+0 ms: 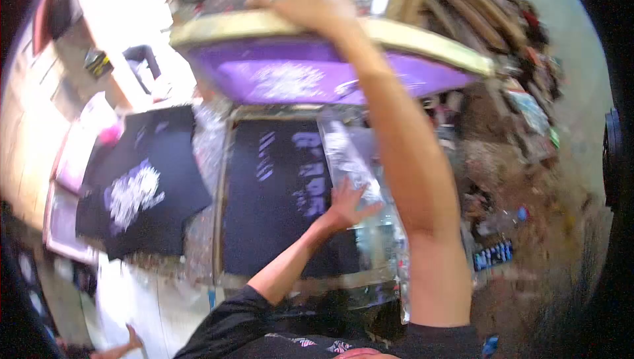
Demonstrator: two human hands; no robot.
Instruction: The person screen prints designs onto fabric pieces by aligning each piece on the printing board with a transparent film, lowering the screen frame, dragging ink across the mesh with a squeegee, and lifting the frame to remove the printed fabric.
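Observation:
At the top of the view, my right hand (300, 9) is closed over the pale wooden edge of a screen printing frame (422, 41), slightly blurred. The frame stands tilted up, its purple mesh (231, 68) facing me with a white pattern on it. Below it, black fabric (264, 240) with faint purple lettering lies flat on a printing board. My left hand (347, 206), fingers spread, rests at the fabric's right side on the lower end of a shiny clear plastic strip (343, 151).
Left of the board lies another black fabric piece (178, 207) with a white print. Another person's hand (129, 342) shows at the lower left. Wooden planks (475, 12) are piled at the upper right. A plastic bottle (502, 220) lies on the littered ground at right.

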